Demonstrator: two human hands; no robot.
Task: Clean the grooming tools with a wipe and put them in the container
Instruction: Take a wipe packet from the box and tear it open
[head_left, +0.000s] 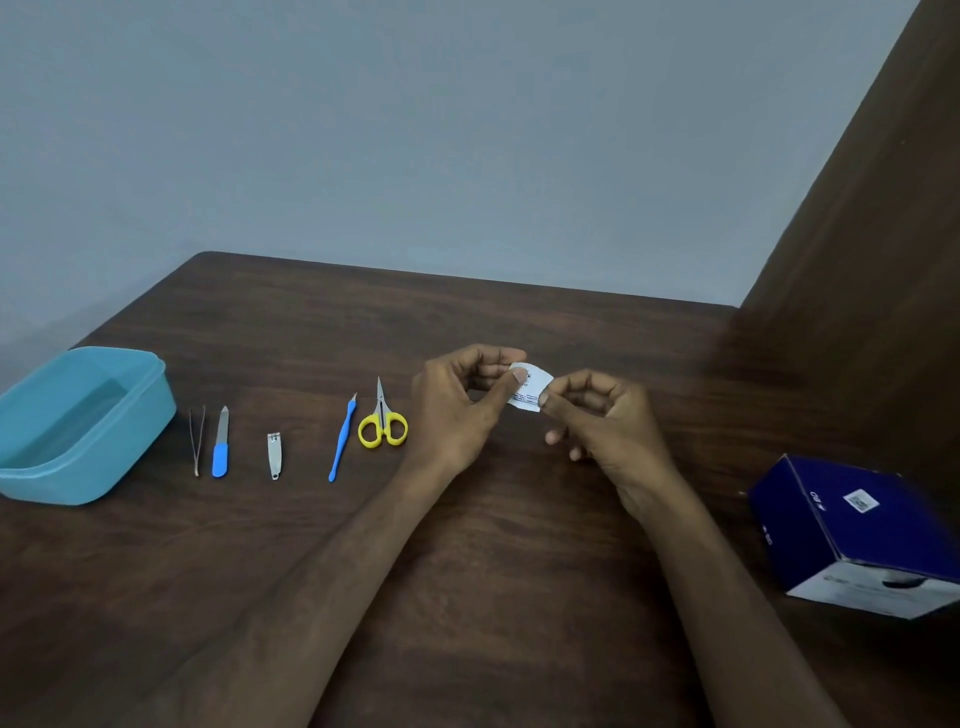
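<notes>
Both hands hold a small white wipe packet (531, 391) above the middle of the table. My left hand (462, 402) pinches its left edge between thumb and fingers; my right hand (605, 421) pinches its right edge. A row of tools lies to the left: yellow-handled scissors (383, 423), a blue cuticle pusher (343, 439), a metal nail clipper (274, 455), a blue-handled nail file (221, 444) and tweezers (197, 439). A light blue container (78, 423) stands open at the far left.
A dark blue and white box (857, 535) lies on the dark wooden table (467, 545) at the right. A brown wooden panel rises along the right side. A grey wall stands behind the table's far edge.
</notes>
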